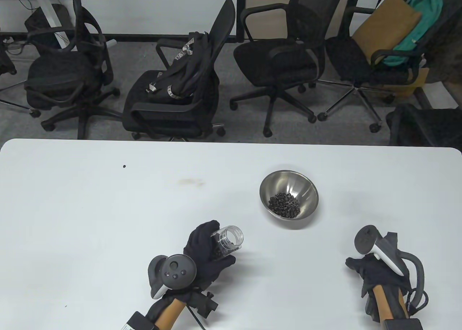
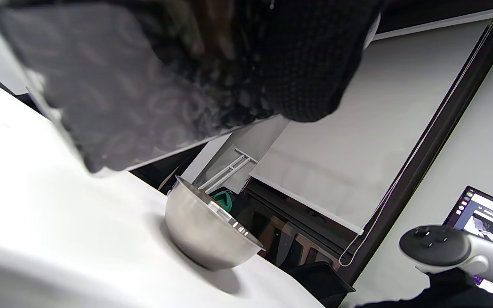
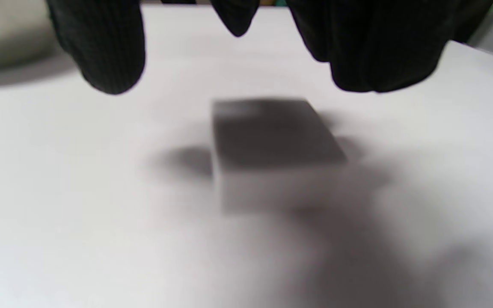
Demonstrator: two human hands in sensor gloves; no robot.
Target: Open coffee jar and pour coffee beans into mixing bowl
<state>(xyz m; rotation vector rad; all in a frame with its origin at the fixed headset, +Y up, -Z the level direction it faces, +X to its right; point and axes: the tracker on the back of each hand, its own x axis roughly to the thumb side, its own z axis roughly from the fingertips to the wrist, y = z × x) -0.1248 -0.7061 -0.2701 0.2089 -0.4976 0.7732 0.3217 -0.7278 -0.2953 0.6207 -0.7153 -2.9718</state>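
My left hand (image 1: 204, 248) grips a clear plastic jar (image 1: 228, 240) near the table's front centre. The jar is lidless and tilted, its open mouth facing up and right toward the bowl. A few coffee beans (image 1: 216, 252) sit inside it. The jar is a blurred shape in the left wrist view (image 2: 122, 85). The steel mixing bowl (image 1: 305, 189) holds a pile of beans (image 1: 285, 204); the left wrist view shows its side (image 2: 208, 231). My right hand (image 1: 362, 268) rests at the front right. Its fingers (image 3: 105, 55) hang over a blurred grey lid-like block (image 3: 272, 141) lying on the table, apart from it.
The white table (image 1: 108, 207) has a small dark speck (image 1: 124, 166) at the far left. Several black office chairs (image 1: 180, 88) stand beyond the far edge. A lit monitor (image 2: 486, 218) shows at the right of the left wrist view.
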